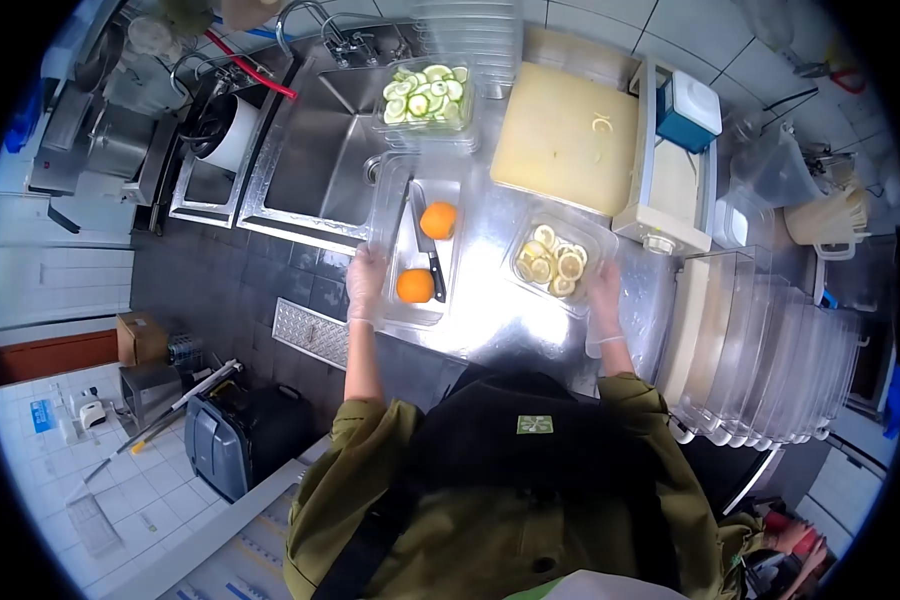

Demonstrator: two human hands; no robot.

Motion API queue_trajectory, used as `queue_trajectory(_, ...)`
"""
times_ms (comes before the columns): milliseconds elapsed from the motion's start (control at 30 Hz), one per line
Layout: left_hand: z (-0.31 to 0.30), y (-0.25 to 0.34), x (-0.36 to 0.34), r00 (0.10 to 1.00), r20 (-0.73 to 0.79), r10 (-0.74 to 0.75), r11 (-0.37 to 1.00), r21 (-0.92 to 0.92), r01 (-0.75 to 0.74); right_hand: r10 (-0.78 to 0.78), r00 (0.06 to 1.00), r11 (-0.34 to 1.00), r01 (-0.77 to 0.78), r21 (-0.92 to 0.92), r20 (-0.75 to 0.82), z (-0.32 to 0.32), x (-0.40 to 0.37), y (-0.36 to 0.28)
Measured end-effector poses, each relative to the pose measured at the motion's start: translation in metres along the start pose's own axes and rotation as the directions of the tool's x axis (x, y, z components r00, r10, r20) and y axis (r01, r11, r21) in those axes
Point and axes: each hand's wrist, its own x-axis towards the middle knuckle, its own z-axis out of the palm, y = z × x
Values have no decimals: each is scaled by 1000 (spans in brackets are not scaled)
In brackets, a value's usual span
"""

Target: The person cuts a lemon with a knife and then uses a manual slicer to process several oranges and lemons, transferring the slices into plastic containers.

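Observation:
My left hand [365, 283], in a clear glove, grips the left edge of a long clear tray [406, 318]. Inside the tray lie two oranges [438, 220] and a knife [433, 262] with a black handle, between and beside them. My right hand [603, 298], also gloved, holds the right side of a smaller clear container [592, 240] of lemon slices [553, 262]. Behind the tray, a clear container [465, 135] holds green-rimmed citrus slices [426, 95]. A cream cutting board [560, 140] lies behind the lemon container, with a thin peel-like piece on it.
A steel sink [320, 150] with taps is at the left. A cream rack [638, 205] with a teal-and-white box [690, 108] stands at the right, near stacked clear lids [770, 350]. A dark bin [232, 440] stands on the floor. Another person's hands [805, 550] show at lower right.

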Motion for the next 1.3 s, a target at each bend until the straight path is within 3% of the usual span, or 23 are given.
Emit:
queue_trajectory(67, -2, -10, 3, 995, 104, -5, 989, -147, 20, 25, 1000, 1000, -25, -3, 19, -6, -4, 3)
queue_trajectory(133, 4, -15, -6, 995, 91, 48, 992, -119, -37, -8, 1000, 997, 5, 78, 29, -8, -8, -1)
queue_trajectory(200, 17, -15, -22, 997, 69, 32, 997, -78, -26, 76, 997, 990, -77, 118, 14, -16, -12, -6)
queue_trajectory(267, 24, -1, -40, 989, 94, 117, 993, -33, -114, 108, 994, 983, -109, 149, 17, -26, -17, -8)
queue_trajectory(367, 23, 44, -51, 952, 296, 73, 993, 71, -98, 106, 994, 982, -104, 155, -3, -46, -23, -2)
queue_trajectory(400, 26, 43, -40, 903, 388, 182, 962, 120, -246, 125, 991, 982, -117, 147, -47, -51, -23, 1)
queue_trajectory(467, 14, 61, 2, 881, 288, 376, 914, -271, -302, 129, 992, 981, -127, 147, -7, -65, -36, -11)
queue_trajectory(500, 26, 57, 44, 926, 86, 367, 854, -425, -300, 136, 991, 980, -136, 142, 12, -72, -41, -16)
queue_trajectory(533, 1, 100, 69, 965, 38, 260, 859, -465, -213, 130, 992, 983, -130, 128, 6, -75, -42, -16)
queue_trajectory(567, -10, 132, 91, 992, -8, 127, 760, -642, -103, 126, 992, 986, -125, 112, -1, -80, -44, -15)
queue_trajectory(600, -16, 146, 125, 993, 62, 104, 736, -676, -35, 125, 992, 988, -124, 95, -9, -85, -48, -15)
queue_trajectory(667, 4, 157, 179, 992, -125, -17, 821, -568, -57, 108, 994, 984, -106, 143, -4, -90, -56, -19)
queue_trajectory(733, 6, 169, 200, 974, 89, -211, 858, -461, 228, 87, 996, 982, -83, 171, -16, -90, -61, -27)
queue_trajectory(767, 9, 164, 208, 970, 175, -171, 696, -675, 244, 84, 996, 983, -79, 169, -25, -90, -65, -31)
queue_trajectory(800, 3, 151, 208, 969, 241, 53, 634, -758, 153, 87, 996, 983, -80, 167, -31, -90, -69, -33)
queue_trajectory(867, -4, 164, 187, 984, 150, 100, 502, -861, 80, 81, 996, 964, -73, 257, -21, -92, -76, -36)
queue_trajectory(1000, -20, 167, 177, 951, 147, 273, 531, -847, -21, 70, 998, 947, -67, 315, 2, -98, -78, -34)
queue_trajectory(1067, -38, 174, 159, 959, 116, 260, 482, -876, -25, 54, 998, 949, -46, 313, -17, -94, -82, -46)
queue_trajectory(1200, -82, 151, 130, 926, 35, 376, 387, -914, -123, 46, 999, 949, -48, 312, 15, -89, -81, -58)
queue_trajectory(1300, -120, 123, 89, 937, 97, 337, 426, -903, -60, 45, 998, 945, -55, 324, 38, -84, -78, -62)
